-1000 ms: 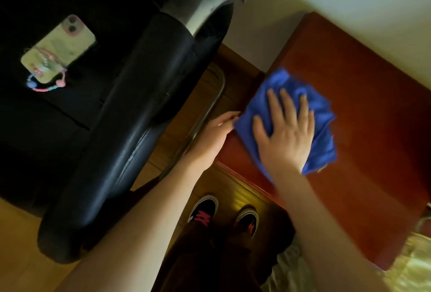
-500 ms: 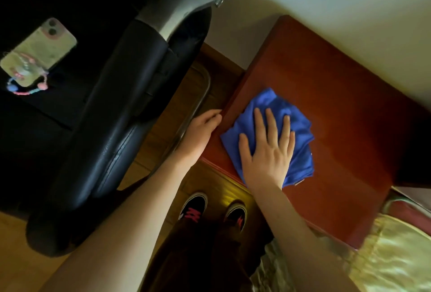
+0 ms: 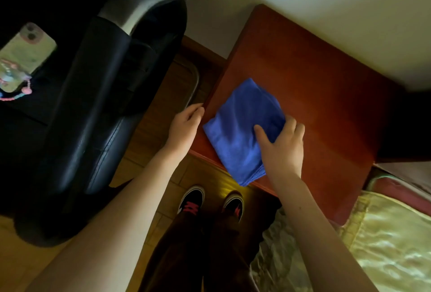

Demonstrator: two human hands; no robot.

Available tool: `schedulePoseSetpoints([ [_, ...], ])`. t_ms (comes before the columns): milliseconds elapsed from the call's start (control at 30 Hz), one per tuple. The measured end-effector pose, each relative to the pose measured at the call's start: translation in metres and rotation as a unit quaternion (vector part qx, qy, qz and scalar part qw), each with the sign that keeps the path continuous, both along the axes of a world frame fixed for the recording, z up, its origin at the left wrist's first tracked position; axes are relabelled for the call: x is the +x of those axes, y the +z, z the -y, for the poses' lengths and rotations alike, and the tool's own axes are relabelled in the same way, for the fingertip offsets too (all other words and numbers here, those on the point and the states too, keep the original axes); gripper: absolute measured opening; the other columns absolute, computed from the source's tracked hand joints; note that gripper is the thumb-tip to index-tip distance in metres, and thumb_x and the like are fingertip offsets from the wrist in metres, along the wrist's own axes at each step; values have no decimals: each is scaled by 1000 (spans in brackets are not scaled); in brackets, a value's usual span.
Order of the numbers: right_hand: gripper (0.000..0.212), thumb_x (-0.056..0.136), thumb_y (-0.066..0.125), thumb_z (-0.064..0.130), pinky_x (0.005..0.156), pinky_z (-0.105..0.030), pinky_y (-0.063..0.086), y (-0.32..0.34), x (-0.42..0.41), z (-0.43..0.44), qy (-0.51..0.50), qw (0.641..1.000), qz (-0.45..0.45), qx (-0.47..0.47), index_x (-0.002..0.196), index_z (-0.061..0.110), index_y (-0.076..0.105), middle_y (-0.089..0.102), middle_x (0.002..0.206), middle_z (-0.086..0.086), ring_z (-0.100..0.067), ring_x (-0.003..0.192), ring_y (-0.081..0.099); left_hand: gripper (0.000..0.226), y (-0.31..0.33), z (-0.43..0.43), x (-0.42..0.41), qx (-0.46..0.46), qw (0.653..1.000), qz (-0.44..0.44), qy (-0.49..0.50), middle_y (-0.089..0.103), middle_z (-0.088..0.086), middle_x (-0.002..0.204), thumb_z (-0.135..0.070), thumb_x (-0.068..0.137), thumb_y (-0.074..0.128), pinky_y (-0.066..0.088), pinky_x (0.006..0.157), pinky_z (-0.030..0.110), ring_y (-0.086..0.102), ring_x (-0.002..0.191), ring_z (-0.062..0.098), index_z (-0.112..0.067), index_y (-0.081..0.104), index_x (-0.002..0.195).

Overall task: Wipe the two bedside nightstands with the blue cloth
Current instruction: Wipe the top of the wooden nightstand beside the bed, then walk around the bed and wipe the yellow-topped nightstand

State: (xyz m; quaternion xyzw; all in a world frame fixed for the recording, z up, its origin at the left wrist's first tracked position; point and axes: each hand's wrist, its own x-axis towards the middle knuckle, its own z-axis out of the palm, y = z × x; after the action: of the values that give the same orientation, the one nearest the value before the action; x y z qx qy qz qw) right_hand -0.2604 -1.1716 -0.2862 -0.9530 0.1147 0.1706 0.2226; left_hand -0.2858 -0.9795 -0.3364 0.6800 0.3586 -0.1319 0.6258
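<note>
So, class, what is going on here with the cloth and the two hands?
A person is wiping a reddish wooden nightstand. The right hand grips the folded blue cloth at the top's near left corner, where the cloth overhangs the front edge. The left hand rests against the nightstand's left edge.

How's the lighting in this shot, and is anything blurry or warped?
Head view: dim overall, the black chair nearly lost in shadow; light falls on the wall and the bedspread. The blue cloth and phone look soft, slightly smeared. Wide-angle distortion bends the nightstand edges.
</note>
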Motion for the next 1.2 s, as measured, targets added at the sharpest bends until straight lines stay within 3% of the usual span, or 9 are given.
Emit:
schedulePoseSetpoints([
  [133,36,78,77,33,67,-36,53,8,1,-4,-240,944,-107,201,95,6,60,63,89,-3,-29,85,66,36,4,2,-2,14,1000,7,-2,61,4,128,-26,98,45,44,103,31,56,119,15,-14,56,131],
  [200,25,75,79,29,72,-42,59,14,-5,-5,-318,885,-166,296,80,13,60,67,85,-5,-28,79,68,38,8,3,-6,35,999,-1,-25,59,5,133,-27,99,42,44,105,36,54,122,17,-15,53,134],
  [267,22,75,79,29,77,-47,59,26,-13,-6,-351,846,-188,355,84,17,63,71,90,-6,-30,83,69,39,16,3,-14,62,997,-4,-41,57,5,135,-27,99,41,44,105,38,53,124,19,-17,52,135],
  [433,17,81,76,28,69,-42,59,104,-29,0,-293,877,-128,358,78,18,62,70,80,-5,-24,74,69,37,95,6,-36,113,991,28,-73,58,2,133,-30,99,40,43,101,32,53,122,15,-21,54,132],
  [667,14,84,74,25,64,-34,56,292,-58,41,-233,894,-30,383,78,20,62,69,78,0,-19,72,69,38,304,18,-73,200,958,141,-149,55,-3,134,-31,99,41,38,102,23,49,124,6,-19,52,134],
  [833,12,84,73,23,76,-47,57,386,-101,77,-202,893,-7,401,81,18,63,71,89,-12,-32,84,70,39,409,28,-122,222,933,206,-195,58,-6,130,-34,98,41,40,102,24,50,122,5,-19,54,132],
  [933,12,82,75,24,79,-50,57,410,-134,95,-219,890,-19,399,83,16,66,72,90,-14,-33,85,70,38,434,34,-160,219,934,190,-208,59,-9,126,-37,98,40,41,99,24,52,119,4,-21,55,129],
  [1067,13,81,76,21,68,-38,55,408,-184,113,-263,886,-34,382,79,13,65,71,80,-9,-29,79,69,34,429,32,-205,166,955,103,-225,59,-8,123,-34,99,41,46,98,29,54,115,6,-21,56,128],
  [1200,17,81,76,21,59,-31,49,397,-221,119,-320,880,-25,349,78,10,63,67,76,-9,-22,72,64,38,411,22,-226,199,933,50,-294,57,-3,127,-34,99,43,40,93,24,53,118,12,-18,54,131],
])
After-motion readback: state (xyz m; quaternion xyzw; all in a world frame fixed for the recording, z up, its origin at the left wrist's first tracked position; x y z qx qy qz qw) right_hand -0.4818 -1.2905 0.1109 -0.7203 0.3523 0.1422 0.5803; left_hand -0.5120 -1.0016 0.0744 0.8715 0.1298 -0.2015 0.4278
